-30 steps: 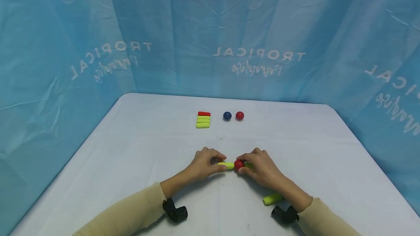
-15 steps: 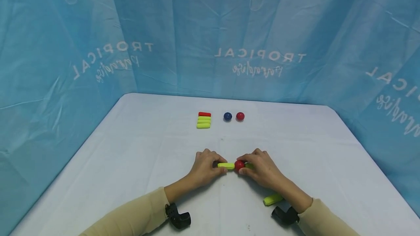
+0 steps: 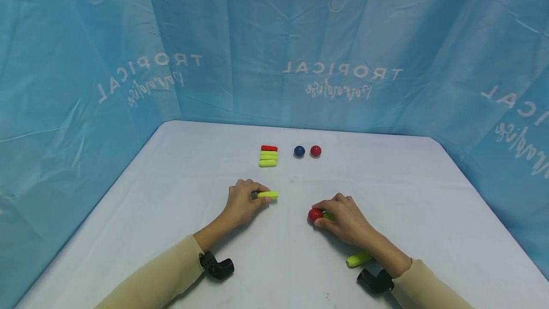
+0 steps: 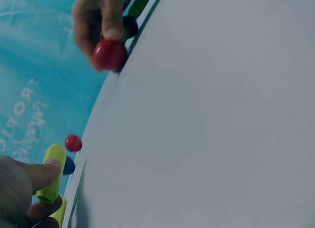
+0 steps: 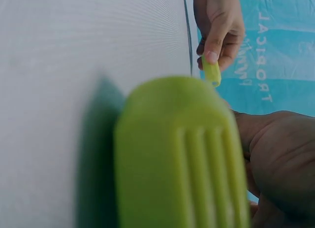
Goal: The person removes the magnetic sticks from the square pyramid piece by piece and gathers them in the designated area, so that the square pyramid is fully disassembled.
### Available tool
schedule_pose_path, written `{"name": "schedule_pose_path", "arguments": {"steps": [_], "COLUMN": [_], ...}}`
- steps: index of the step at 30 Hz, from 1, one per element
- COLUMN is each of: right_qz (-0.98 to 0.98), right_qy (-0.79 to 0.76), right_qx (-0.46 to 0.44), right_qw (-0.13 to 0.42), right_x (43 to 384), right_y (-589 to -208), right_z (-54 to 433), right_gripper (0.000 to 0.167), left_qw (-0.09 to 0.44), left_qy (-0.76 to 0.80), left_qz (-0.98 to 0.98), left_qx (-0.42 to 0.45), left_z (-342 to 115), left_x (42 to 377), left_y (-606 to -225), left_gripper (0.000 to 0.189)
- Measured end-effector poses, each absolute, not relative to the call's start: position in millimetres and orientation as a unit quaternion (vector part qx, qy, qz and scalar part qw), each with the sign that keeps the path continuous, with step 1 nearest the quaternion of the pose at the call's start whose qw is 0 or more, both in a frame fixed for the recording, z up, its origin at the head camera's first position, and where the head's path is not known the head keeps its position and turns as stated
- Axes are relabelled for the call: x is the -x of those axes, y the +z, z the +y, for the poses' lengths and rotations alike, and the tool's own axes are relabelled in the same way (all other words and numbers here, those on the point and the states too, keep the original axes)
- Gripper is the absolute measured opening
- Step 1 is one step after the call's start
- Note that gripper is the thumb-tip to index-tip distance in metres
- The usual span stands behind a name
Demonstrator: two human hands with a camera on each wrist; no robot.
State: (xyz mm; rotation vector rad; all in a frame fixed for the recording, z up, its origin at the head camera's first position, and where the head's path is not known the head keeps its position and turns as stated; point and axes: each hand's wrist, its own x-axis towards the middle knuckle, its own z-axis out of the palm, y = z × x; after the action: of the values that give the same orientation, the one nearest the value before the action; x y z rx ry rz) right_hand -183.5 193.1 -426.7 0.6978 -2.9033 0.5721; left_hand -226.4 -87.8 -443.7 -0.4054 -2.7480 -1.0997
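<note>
My left hand (image 3: 243, 202) pinches a yellow-green magnetic rod (image 3: 269, 195) between thumb and fingers, a little above the table in the left wrist view. To the right, my right hand (image 3: 346, 219) grips a red ball (image 3: 315, 215) joined to a green rod (image 3: 328, 215), most of which the fingers hide. A dark ball (image 4: 130, 27) shows behind the right thumb in the left wrist view. Under the right wrist lies another yellow-green rod (image 3: 359, 259); it looms large and ridged in the right wrist view.
Toward the back of the white table (image 3: 206, 156) lies a row of rods: one red rod (image 3: 269, 148) and several yellow-green rods (image 3: 268, 158). Beside them sit a blue ball (image 3: 299, 151) and a second red ball (image 3: 315, 150). A blue curtain (image 3: 257, 37) surrounds the table.
My left hand has drawn the yellow-green rod away from the red ball, moving left and toward the back. The right hand keeps its hold in nearly the same place.
</note>
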Motion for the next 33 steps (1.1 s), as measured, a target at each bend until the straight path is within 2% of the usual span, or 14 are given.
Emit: {"name": "schedule_pose_path", "arguments": {"steps": [5,13,19,25,33], "right_qz": [-0.953,-0.954,-0.954,-0.950,-0.959], "right_qy": [0.193,0.198,0.197,0.201,0.186], "right_qx": [-0.228,-0.219,-0.223,-0.232,-0.213], "right_qw": [0.060,0.051,0.047,0.055,0.025], "right_x": [183.7,183.7,184.7,185.1,185.9], "right_y": [-427.9,-427.0,-427.1,-429.4,-424.9], "right_z": [195.7,196.1,195.4,194.1,194.2], "right_gripper": [0.037,0.038,0.038,0.038,0.043], "left_qw": [0.081,0.110,0.102,0.087,0.067], "left_qy": [-0.360,-0.316,-0.299,-0.284,-0.267], "left_qz": [-0.924,-0.942,-0.949,-0.954,-0.961], "left_qx": [0.105,0.037,-0.010,-0.025,-0.020], "left_z": [-97.7,-122.5,-130.9,-133.5,-129.6], "left_x": [253.5,320.9,358.7,376.5,384.5], "left_y": [-440.0,-434.5,-433.3,-433.8,-439.8], "left_gripper": [0.023,0.026,0.026,0.027,0.026]}}
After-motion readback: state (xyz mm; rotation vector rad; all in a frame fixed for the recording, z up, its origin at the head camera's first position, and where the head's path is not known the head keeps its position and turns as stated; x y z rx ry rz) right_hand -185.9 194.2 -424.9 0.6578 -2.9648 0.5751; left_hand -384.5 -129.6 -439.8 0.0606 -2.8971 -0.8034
